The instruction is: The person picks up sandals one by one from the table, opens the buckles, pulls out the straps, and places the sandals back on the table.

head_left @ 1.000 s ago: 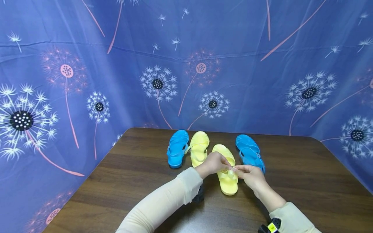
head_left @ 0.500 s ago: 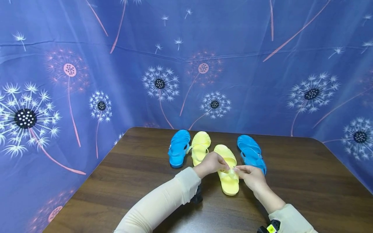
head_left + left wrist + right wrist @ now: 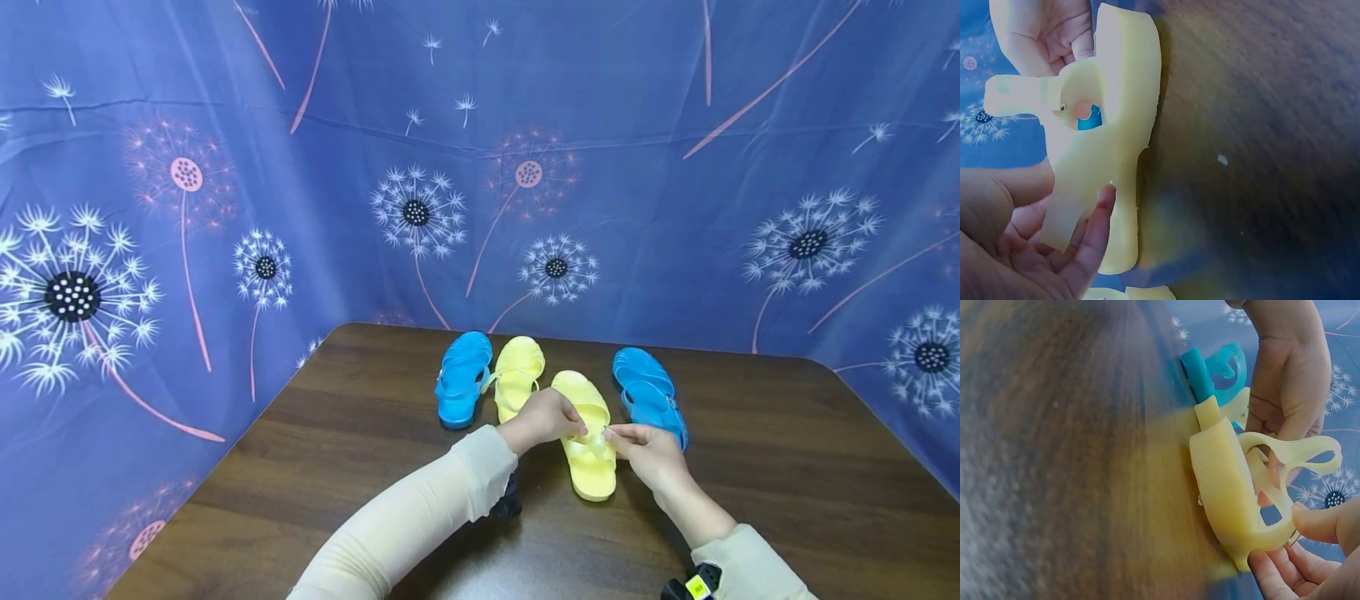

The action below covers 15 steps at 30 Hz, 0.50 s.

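Observation:
A yellow sandal (image 3: 593,477) stands on the table between both hands, its heel toward me. My left hand (image 3: 546,418) reaches over from the left. In the left wrist view, its thumb and fingers hold the sandal's upper band (image 3: 1075,165). My right hand (image 3: 651,454) pinches the sandal's other side. The right wrist view shows its thumb (image 3: 1319,522) on the band beside a small metal buckle piece (image 3: 1294,538), fingers below. The heel strap (image 3: 1330,464) stands up as a loop. Fingertips of the left hand are partly hidden behind the band.
Another yellow sandal (image 3: 517,367) lies left of the held one, beside a blue sandal (image 3: 461,383). A second blue sandal (image 3: 647,392) is just behind the right hand. The brown wooden table (image 3: 787,467) ends at a blue dandelion-print cloth (image 3: 645,183).
The left fingertips have drawn slightly leftward, so a small gap now separates them from the right fingertips. The right hand stays at the sandal's side. The head view has shifted a little.

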Each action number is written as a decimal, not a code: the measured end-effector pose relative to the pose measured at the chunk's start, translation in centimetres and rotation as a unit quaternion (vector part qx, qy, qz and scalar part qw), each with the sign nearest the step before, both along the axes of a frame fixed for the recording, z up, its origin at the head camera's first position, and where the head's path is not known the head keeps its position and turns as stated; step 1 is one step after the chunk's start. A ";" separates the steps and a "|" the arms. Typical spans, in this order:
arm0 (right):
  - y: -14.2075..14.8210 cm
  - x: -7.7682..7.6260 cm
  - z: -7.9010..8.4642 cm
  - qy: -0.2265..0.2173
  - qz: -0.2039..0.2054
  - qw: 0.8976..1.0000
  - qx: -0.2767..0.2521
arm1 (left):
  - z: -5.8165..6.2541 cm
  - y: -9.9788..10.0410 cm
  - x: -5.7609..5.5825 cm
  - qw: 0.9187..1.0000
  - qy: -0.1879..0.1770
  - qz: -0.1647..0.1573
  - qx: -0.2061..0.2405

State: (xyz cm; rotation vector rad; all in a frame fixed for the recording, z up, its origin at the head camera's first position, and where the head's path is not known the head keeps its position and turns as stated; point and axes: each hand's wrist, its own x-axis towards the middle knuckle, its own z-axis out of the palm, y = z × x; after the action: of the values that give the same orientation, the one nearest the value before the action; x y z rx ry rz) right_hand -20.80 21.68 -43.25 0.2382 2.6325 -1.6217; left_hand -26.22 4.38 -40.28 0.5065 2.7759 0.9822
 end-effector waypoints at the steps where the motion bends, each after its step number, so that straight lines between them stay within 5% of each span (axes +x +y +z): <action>1: 0.1 0.0 0.0 0.002 0.001 1.000 0.001 | 0.0 0.1 0.0 1.000 -0.001 -0.005 0.001; 8: 0.2 -0.1 0.1 0.012 0.003 1.000 0.010 | 0.2 1.0 0.0 0.998 -0.036 -0.029 0.044; 15: -0.3 0.2 -0.1 0.031 -0.008 0.999 0.004 | -0.1 1.7 0.1 0.998 -0.022 -0.035 0.049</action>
State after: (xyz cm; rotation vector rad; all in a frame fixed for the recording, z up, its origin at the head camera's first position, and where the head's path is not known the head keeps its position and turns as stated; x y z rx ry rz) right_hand -20.62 21.42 -43.32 0.2147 2.6897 -1.6496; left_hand -26.14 6.05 -40.35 0.5841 2.6617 1.1037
